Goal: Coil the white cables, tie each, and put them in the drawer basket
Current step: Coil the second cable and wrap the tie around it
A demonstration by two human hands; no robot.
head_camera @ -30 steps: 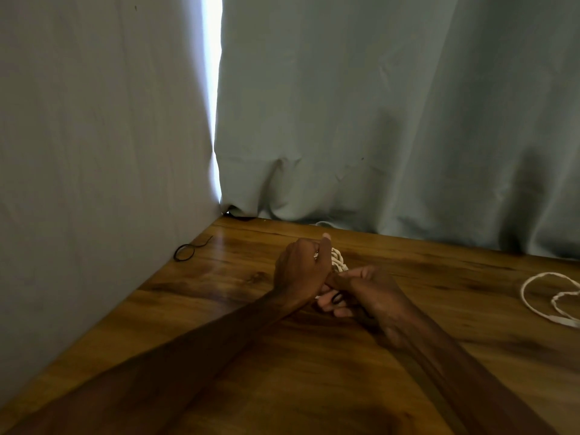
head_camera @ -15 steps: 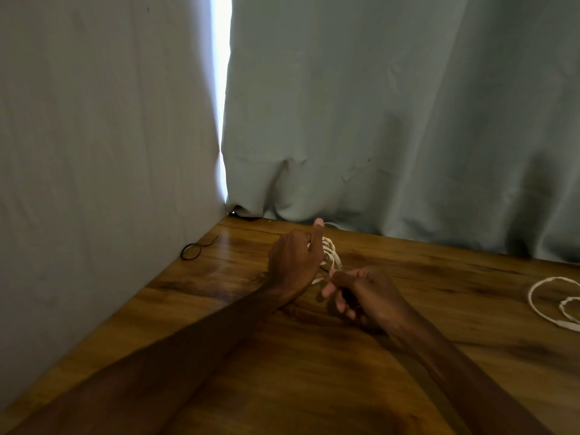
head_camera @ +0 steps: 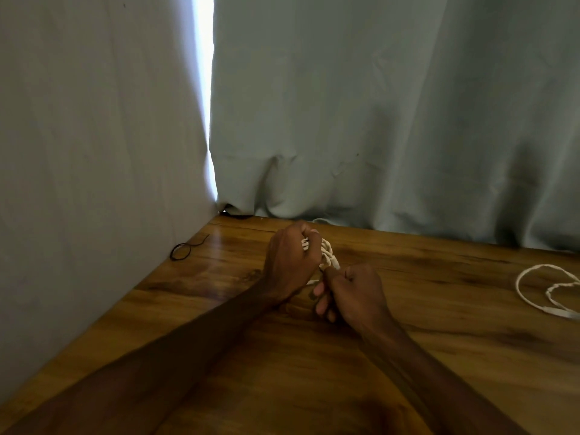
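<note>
The coiled white cable (head_camera: 326, 251) sits bunched above the wooden table (head_camera: 282, 372), most of it buried in the left hand (head_camera: 290, 265), whose fingers are curled tight around the loops so that only a few white turns poke out on the far side. Just beside it, touching at the knuckles, the right hand (head_camera: 351, 293) is clenched too, pinching something thin and dark at the coil's lower edge (too small to make out). Off to the right, well apart, a second white cable (head_camera: 539, 293) lies loose on the wood. A small black loop (head_camera: 181, 250) rests near the left wall, and a pale curtain (head_camera: 392, 114) hangs behind.
</note>
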